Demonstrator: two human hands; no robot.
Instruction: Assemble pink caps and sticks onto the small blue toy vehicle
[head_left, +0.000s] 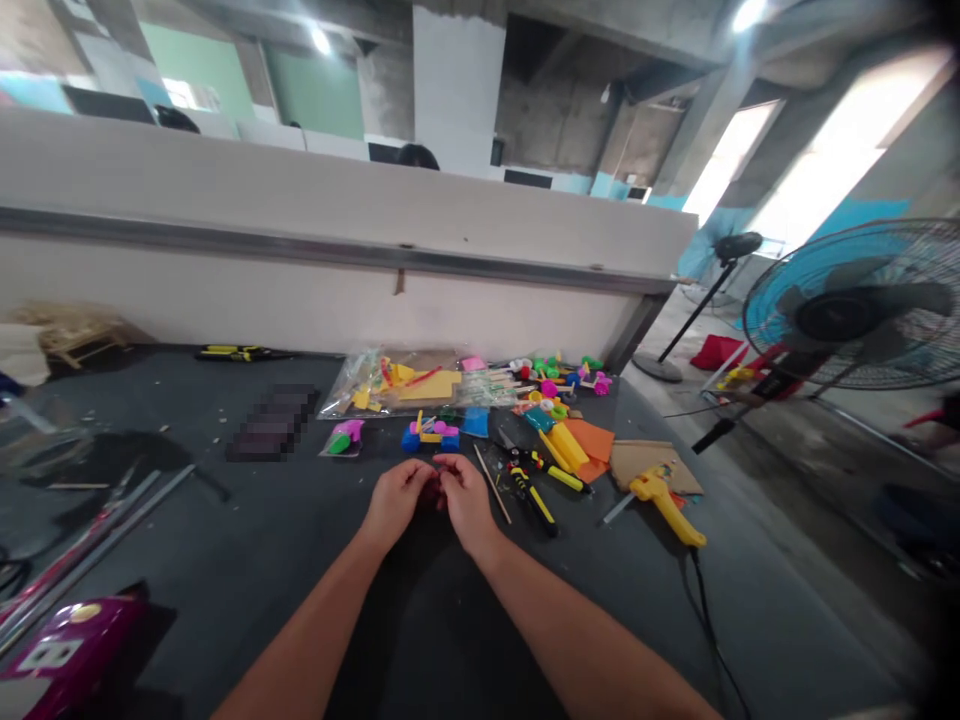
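My left hand (401,500) and my right hand (465,497) meet over the dark table, fingertips curled together in a pinch. Whatever lies between the fingers is hidden or too small to name. Just beyond them stands a small toy car (430,434) with blue wheels and yellow and pink parts. A thin wooden stick (493,485) lies to the right of my right hand. Beside it are black-and-yellow pliers (534,500) and a second yellow-handled tool (561,472). Left of the car is a small bag with pink and green pieces (345,438).
A yellow glue gun (667,505) with a black cord lies at the right on cardboard (626,462). Clear bags of parts (394,385) and colourful small pieces (559,378) line the back. A purple device (67,650) sits front left. A fan (840,312) stands beyond the table.
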